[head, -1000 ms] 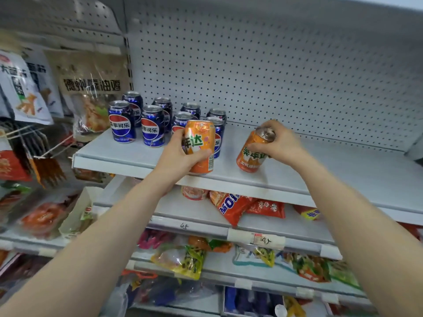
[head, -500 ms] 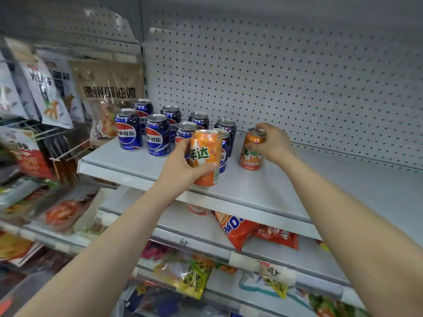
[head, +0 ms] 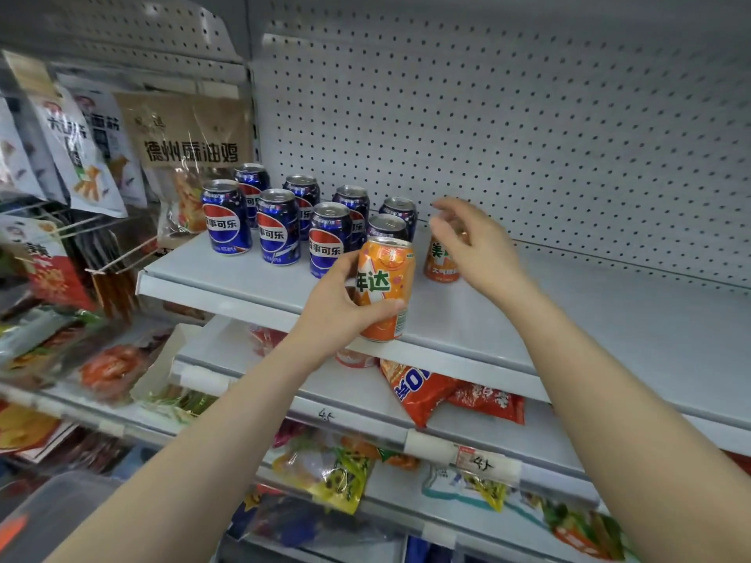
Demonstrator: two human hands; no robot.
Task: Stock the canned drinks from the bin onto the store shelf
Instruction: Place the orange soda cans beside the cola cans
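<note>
Nearest me, both forearms run off the bottom edge. The left hand [head: 337, 306] has thumb and fingers wrapped round a smooth orange can [head: 386, 286], whose base sits at the front lip of the grey metal shelf [head: 569, 331]. Beyond those fingers the right hand [head: 475, 249] hangs with fingers loose and apart over a second orange can [head: 441, 262], hiding its top; whether they touch, I cannot tell. Left of both hands stand eight glossy blue cans [head: 278, 227], the rear ones half hidden, before a perforated back panel [head: 528, 136].

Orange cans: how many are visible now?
2. The near orange can is gripped by the left hand at the shelf edge; the far orange can stands behind, partly covered by the right hand.
</note>
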